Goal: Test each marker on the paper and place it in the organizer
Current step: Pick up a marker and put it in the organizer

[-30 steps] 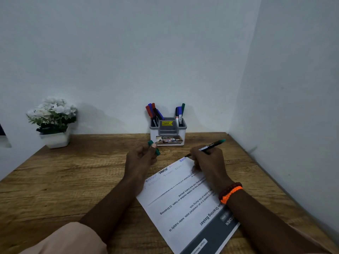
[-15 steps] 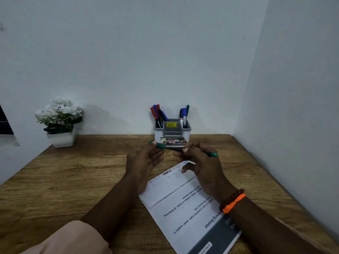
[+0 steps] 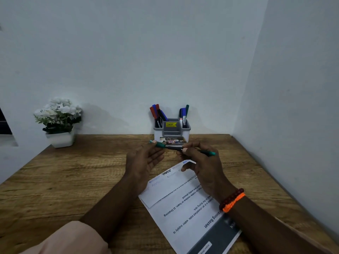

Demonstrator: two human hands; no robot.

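Both hands are raised above the wooden table, just in front of the organizer point(image 3: 185, 133). My left hand point(image 3: 145, 160) pinches a green marker cap point(image 3: 159, 144) between thumb and fingertips. My right hand point(image 3: 201, 165) grips the green marker point(image 3: 207, 153), whose dark front end points left and meets the cap. The white and grey organizer stands against the back wall and holds several markers, red, blue, black and green. The printed paper point(image 3: 185, 211) lies under my hands, with several scribble marks along its far folded edge.
A white pot of white flowers point(image 3: 59, 121) stands at the table's back left. White walls close the table in at the back and on the right point(image 3: 293, 125). The wooden table surface point(image 3: 64, 184) stretches out to the left.
My right hand lifted the marker off the paper and turned it level. Both hands came together in front of the organizer, and the cap now meets the marker's tip.
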